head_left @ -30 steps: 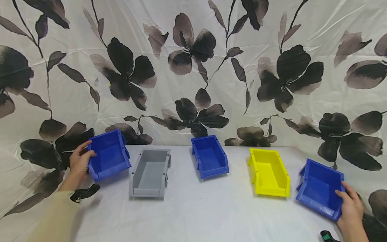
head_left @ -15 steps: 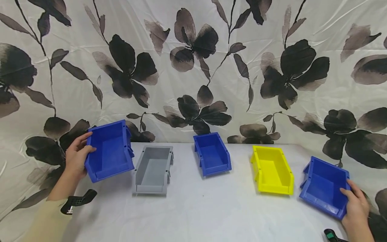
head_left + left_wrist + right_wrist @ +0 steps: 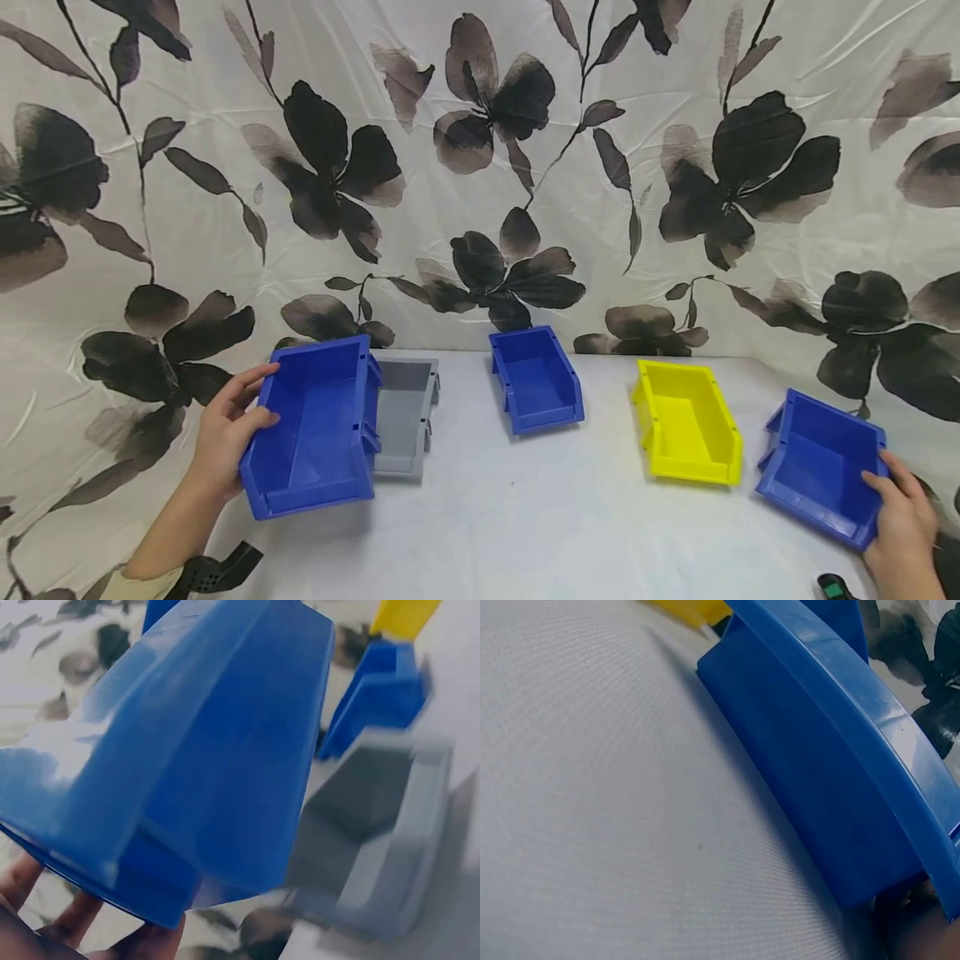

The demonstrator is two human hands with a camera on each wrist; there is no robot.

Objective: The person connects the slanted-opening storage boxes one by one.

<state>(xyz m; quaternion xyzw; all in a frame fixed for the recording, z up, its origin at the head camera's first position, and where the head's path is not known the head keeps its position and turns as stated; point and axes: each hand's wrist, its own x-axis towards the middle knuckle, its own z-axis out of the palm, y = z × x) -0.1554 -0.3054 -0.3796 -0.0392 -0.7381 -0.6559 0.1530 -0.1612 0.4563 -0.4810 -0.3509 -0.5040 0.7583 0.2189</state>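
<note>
My left hand grips the left side wall of a blue storage bin, thumb inside and fingers behind. Raised over the table, this bin overlaps part of a grey bin in the head view. The left wrist view shows its blue underside close up, with fingertips at its rim. At the far right, my right hand pinches the right wall of another blue bin, which sits low at the table. In the right wrist view that bin's side leans over the white cloth.
A smaller-looking blue bin stands at the back middle of the white-covered table. Right of it is a yellow bin, between it and my right hand's bin. A floral cloth hangs behind the table.
The left hand's blue bin has moved right and toward me, now covering part of the grey bin. My right hand keeps its hold on the other blue bin. The head view has shifted slightly.
</note>
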